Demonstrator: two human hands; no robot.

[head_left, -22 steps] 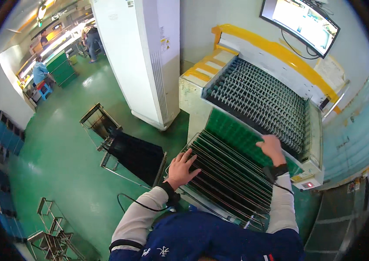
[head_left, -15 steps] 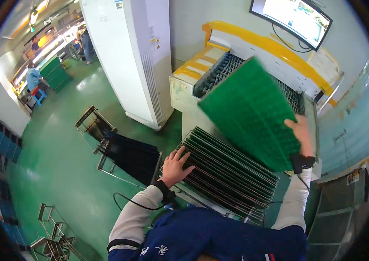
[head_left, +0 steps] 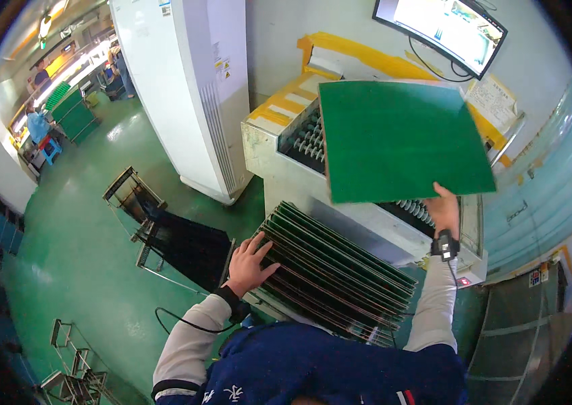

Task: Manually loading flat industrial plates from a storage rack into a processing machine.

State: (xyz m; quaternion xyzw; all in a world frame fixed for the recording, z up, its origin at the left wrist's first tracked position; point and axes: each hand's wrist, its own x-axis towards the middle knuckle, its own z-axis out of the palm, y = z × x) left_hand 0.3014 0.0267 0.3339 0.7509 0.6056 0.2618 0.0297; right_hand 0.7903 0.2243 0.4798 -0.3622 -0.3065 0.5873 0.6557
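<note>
A large green circuit board panel point(head_left: 404, 142) is raised above the roller conveyor point(head_left: 309, 138). My right hand point(head_left: 444, 210) grips it at the near edge, towards the right corner, thumb on the upper face; the other fingers are mostly hidden beneath. Under the panel, much of the roller bed is covered. Nearer to me, several more green panels point(head_left: 340, 253) stand on edge in a row, tilted and closely spaced. My left hand point(head_left: 249, 266) lies at the left end of that row with its fingers spread, touching the panel edges and holding nothing.
A dark rack point(head_left: 188, 236) stands on the floor at left, with metal frames point(head_left: 76, 368) farther down. Behind it rises a tall white cabinet point(head_left: 195, 94). A monitor point(head_left: 441, 30) hangs over the conveyor. Cables run from both wrists. People sit and stand at a distant bench.
My right hand has swung the panel up and away from me, turning it flatter over the rollers. My left hand stays at the row of panels. The whole view has shifted slightly.
</note>
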